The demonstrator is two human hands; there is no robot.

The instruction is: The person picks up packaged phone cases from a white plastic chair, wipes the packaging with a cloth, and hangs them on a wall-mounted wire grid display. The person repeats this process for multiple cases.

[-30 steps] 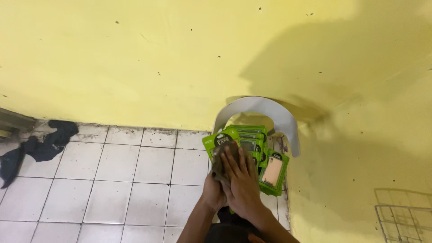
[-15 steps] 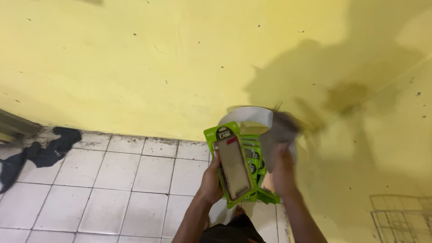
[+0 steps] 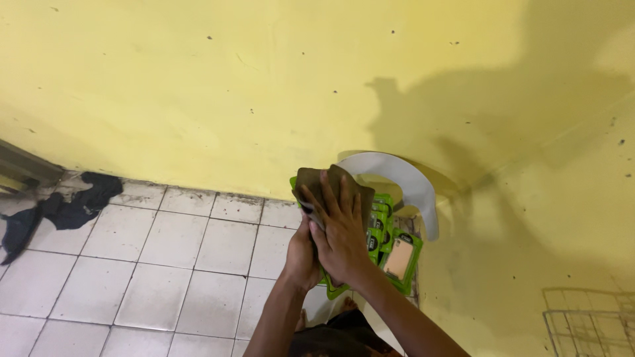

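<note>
Light is warm and medium bright, coming from behind/above the person, so a big soft shadow falls on the yellow wall [image 3: 198, 86] at right. No glare; pic is fairly sharp, w/ slight softness at the edges.

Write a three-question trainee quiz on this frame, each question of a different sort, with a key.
1. True or false: the right hand presses a brown cloth onto a green package.
2. Where does the dark rag lie? A) on the tiled floor B) on the wire rack C) in a hand
3. Fill in: the left hand grips the package from ____.

Key: 1 true; 2 A; 3 below.
</note>
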